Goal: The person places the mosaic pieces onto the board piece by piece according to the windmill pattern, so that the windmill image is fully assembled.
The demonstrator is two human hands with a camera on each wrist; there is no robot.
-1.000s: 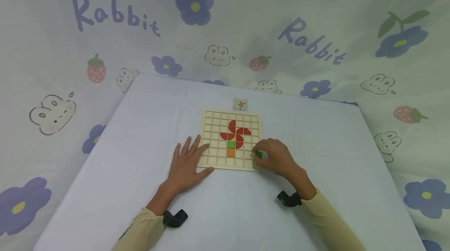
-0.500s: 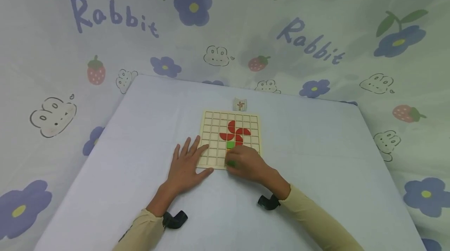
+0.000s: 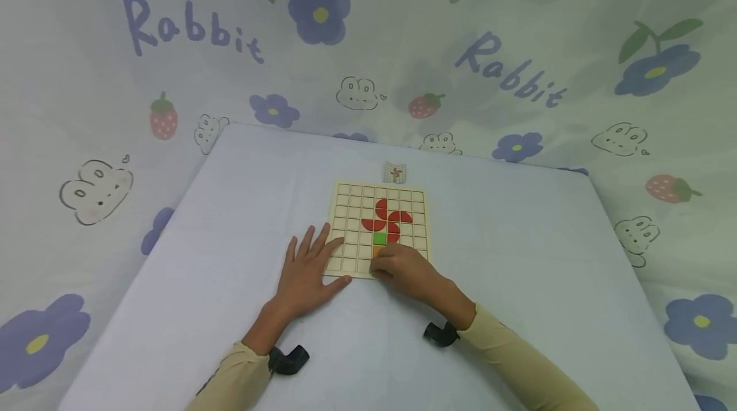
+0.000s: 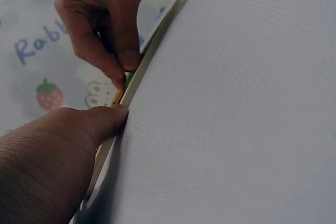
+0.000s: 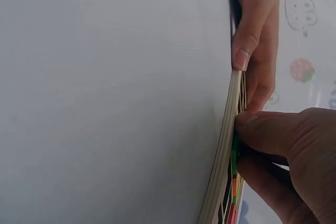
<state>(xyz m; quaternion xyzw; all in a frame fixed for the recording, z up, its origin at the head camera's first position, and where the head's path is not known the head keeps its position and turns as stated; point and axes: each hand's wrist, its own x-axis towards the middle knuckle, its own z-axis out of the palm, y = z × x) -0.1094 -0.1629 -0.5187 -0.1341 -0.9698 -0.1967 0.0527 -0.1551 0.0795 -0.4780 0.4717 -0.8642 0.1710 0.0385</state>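
Observation:
A wooden grid board [image 3: 352,212] lies on the white table. Red curved pieces [image 3: 382,208] form a pinwheel on it, with a light green square tile [image 3: 380,239] below and a partly covered orange tile [image 3: 377,251] under that. My left hand [image 3: 304,280] is spread flat at the board's left side, its thumb against the near edge. At the board's near edge, my right hand [image 3: 407,272] pinches a green tile [image 5: 234,153] between thumb and fingers, low over the grid. The head view hides that tile; it shows in both wrist views.
Behind the board lies a small card [image 3: 395,173] with a pinwheel picture. White cloth covers the table [image 3: 507,238], and a printed curtain [image 3: 397,33] hangs beyond its far edge. Black curved devices [image 3: 290,360] sit at both wrists.
My right hand has moved left from the board's right edge to its near middle, carrying the green tile, and has stayed there over the last half second. The left hand remains in place.

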